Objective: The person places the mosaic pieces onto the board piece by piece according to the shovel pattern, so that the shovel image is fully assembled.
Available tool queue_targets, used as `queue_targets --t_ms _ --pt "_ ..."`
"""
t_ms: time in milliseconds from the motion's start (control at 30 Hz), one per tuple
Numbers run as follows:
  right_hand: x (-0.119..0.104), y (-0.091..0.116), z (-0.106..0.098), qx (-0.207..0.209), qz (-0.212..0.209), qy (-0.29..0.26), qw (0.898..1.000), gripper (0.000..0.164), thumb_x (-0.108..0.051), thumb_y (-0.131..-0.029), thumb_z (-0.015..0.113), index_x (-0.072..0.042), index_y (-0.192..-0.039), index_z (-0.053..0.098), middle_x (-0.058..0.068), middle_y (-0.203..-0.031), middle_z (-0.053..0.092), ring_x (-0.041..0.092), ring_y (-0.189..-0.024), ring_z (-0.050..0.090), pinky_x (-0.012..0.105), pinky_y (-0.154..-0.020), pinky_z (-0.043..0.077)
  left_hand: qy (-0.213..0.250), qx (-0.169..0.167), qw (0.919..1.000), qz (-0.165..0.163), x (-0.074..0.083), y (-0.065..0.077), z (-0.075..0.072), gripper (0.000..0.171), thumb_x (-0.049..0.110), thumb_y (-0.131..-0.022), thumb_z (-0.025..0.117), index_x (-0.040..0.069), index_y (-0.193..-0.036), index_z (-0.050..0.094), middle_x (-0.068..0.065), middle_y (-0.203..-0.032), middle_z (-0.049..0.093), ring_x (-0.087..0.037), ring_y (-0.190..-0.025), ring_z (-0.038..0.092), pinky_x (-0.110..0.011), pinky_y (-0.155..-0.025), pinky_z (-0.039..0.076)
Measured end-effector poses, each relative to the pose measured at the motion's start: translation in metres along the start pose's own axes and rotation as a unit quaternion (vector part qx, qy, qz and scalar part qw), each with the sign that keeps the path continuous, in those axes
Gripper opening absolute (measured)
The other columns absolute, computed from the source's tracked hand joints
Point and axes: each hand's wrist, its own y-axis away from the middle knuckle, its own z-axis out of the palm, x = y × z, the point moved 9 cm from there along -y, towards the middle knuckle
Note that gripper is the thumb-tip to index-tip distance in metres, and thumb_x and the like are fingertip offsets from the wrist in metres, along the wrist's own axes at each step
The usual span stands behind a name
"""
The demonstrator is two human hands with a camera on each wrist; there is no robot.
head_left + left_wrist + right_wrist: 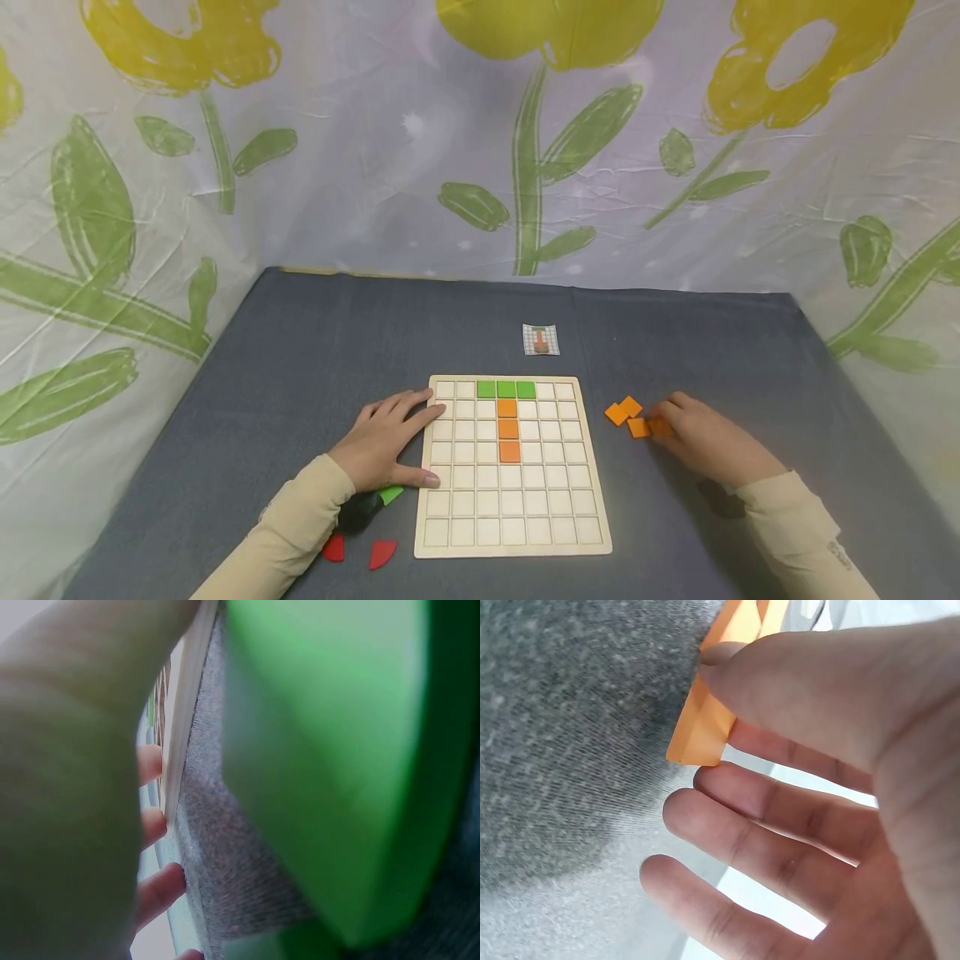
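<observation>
The table (337, 333) is bearing the board (513, 552). The left hand (378, 446) is touching the board's left edge, fingers spread. Right of the board, the right hand (697, 433) is pinching an orange tile (705, 735). A card (541, 340) is lying beyond the board, red pieces (382, 554) left of it, loose orange tiles (617, 414) right of it.

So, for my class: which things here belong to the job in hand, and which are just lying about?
In the job:
grid board
green squares in its top row
orange squares in the board
loose orange squares, one in the right-hand grip
picture card, probably the pattern

Lying about, perhaps for later:
red pieces
green piece near them
</observation>
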Motion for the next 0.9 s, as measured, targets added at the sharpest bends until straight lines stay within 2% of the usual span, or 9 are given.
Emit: queue_targets --t_ms 400,533,667,900 --pt "-0.012 -0.009 -0.012 -0.003 -0.007 -0.011 1.000 0.020 -0.009 -0.077 0.080 -0.007 -0.092 0.067 -0.002 -0.084 0.057 0.011 -0.073 0.057 0.026 -0.063 0.052 0.004 0.004 1.0000 0.004 -0.001 0.000 0.000 0.090 0.065 -0.074 0.069 0.017 -0.145 0.043 -0.011 -0.150 0.035 -0.036 -0.135 0.036 -0.061 -0.100 0.031" --pt "-0.019 -0.015 -0.018 0.009 -0.015 -0.017 1.000 0.022 -0.012 -0.074 0.082 -0.008 -0.089 0.067 -0.005 -0.080 0.052 0.006 -0.068 0.050 0.022 -0.059 0.048 0.007 0.010 0.9999 0.009 -0.001 0.001 -0.001 0.090 0.065 -0.073 0.069 0.016 -0.145 0.043 -0.012 -0.150 0.035 -0.037 -0.134 0.036 -0.061 -0.099 0.031" --pt "-0.025 -0.020 -0.020 0.002 -0.012 -0.012 1.000 0.022 -0.013 -0.074 0.082 -0.009 -0.086 0.065 -0.007 -0.078 0.048 0.004 -0.066 0.044 0.020 -0.057 0.044 0.007 0.005 1.0000 0.003 -0.001 0.001 0.000 0.090 0.066 -0.074 0.069 0.017 -0.145 0.043 -0.011 -0.151 0.035 -0.036 -0.135 0.035 -0.060 -0.100 0.031" --pt "-0.038 -0.028 -0.018 -0.014 -0.009 0.012 1.000 0.022 -0.009 -0.077 0.080 -0.007 -0.091 0.064 -0.002 -0.084 0.054 0.009 -0.072 0.052 0.023 -0.062 0.049 0.001 -0.002 1.0000 -0.002 0.000 0.000 0.001 0.089 0.065 -0.074 0.069 0.017 -0.145 0.043 -0.011 -0.151 0.035 -0.035 -0.135 0.036 -0.060 -0.100 0.031"
